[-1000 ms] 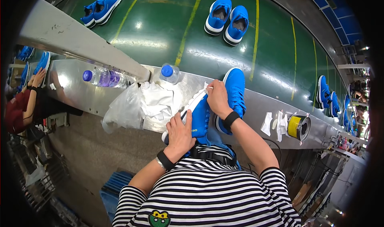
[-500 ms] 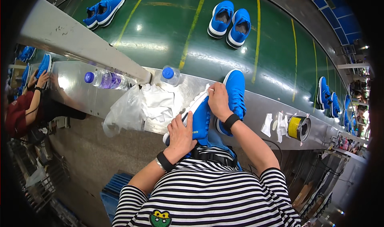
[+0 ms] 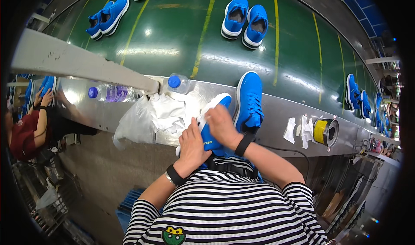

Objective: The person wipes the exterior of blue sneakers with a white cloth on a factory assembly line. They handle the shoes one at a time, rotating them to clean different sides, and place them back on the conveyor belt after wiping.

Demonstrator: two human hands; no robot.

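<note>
A blue running shoe (image 3: 223, 101) with a white sole lies on its side close to my body, toe pointing away. My left hand (image 3: 193, 147) grips it near the heel, fingers over the sole's edge. Curled over the middle of the same shoe is my right hand (image 3: 222, 126), slightly blurred; its fingertips press at the white sole edge, and whatever they pinch is hidden. Just to the right, a second blue shoe (image 3: 249, 96) with laces rests upright on the metal ledge (image 3: 276, 115), apart from my hand.
Left of my hands are white cloths (image 3: 167, 113), a clear plastic bag (image 3: 135, 123) and two bottles (image 3: 178, 83). White strips (image 3: 305, 132) and a yellow-black roll (image 3: 325, 132) lie right. Blue shoes stand on the green conveyor (image 3: 173, 33). A metal post (image 3: 82, 57) crosses left, near a co-worker (image 3: 27, 137).
My right hand has moved from the shoe's toe back toward me, along the sole edge to its middle. My left hand keeps its hold. The whole view has shifted slightly.
</note>
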